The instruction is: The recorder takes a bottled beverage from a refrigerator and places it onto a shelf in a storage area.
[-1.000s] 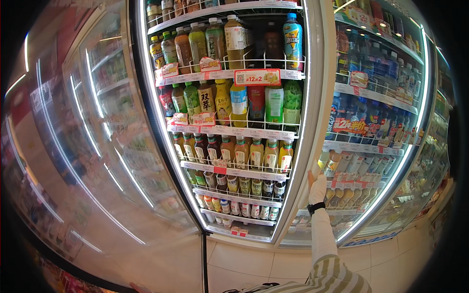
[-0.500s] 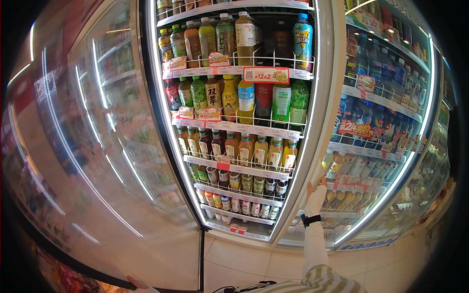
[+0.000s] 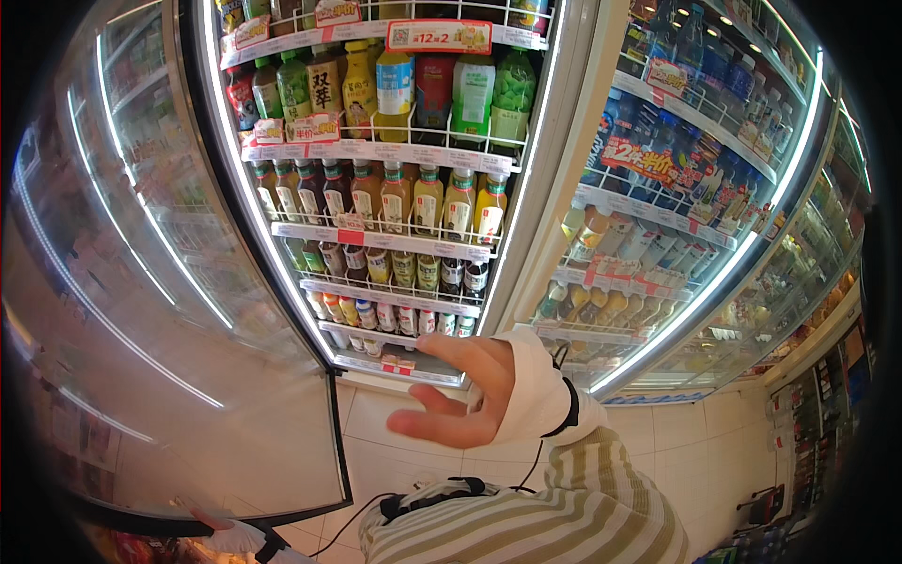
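Note:
My right hand (image 3: 465, 390) reaches in front of the open drinks cooler, palm turned left. Its thumb and fingers are apart and hold nothing. A white cuff and a black wristband circle that wrist. At the lower left, my left hand (image 3: 214, 523) grips the dark-framed edge of the swung-open glass door (image 3: 254, 423); its fingers are partly hidden. Behind my right hand, shelves carry rows of small white bottles (image 3: 406, 321), dark and yellow bottles (image 3: 403, 271), and juice bottles with pale labels (image 3: 395, 199). Green, yellow and red bottles (image 3: 360, 89) stand higher up.
A second cooler (image 3: 676, 188) with a glass front stands to the right, filled with drinks. A pale tiled floor (image 3: 395, 451) runs below. Red packages (image 3: 141, 547) lie at the lower left. Stocked shelves (image 3: 817, 423) line the far right. A dark cable (image 3: 352, 526) hangs by my clothing.
My right hand has left the frame between the coolers and come left and nearer, fingers spread. The view has tipped downward. My left hand is still at the door's edge.

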The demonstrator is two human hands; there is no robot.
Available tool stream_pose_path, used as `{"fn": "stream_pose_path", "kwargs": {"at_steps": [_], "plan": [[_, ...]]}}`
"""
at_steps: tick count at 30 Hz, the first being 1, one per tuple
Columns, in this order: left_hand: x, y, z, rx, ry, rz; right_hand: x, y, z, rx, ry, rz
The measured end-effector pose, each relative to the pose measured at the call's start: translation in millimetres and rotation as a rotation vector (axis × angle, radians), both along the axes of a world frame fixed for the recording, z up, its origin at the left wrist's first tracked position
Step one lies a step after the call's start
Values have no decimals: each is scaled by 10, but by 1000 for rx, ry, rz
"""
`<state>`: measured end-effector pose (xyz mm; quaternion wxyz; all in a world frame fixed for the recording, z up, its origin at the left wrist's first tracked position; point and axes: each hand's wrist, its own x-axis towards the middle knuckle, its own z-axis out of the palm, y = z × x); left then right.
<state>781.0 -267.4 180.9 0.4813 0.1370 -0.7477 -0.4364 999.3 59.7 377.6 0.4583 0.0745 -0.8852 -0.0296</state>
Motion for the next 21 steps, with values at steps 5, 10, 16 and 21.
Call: {"fn": "stream_pose_path", "kwargs": {"at_steps": [5, 10, 16, 21], "plan": [[-145, 288, 27, -325, 283, 107, 359, -637, 314, -149, -37, 129], [30, 258, 134, -530, 355, 264, 482, -676, 370, -364, -211, -67], [114, 237, 227, -646, 401, 343, 522, -809, 332, -410, -285, -148], [108, 272, 222, -646, 398, 371, 441, -781, 303, -382, -298, -143]]}}
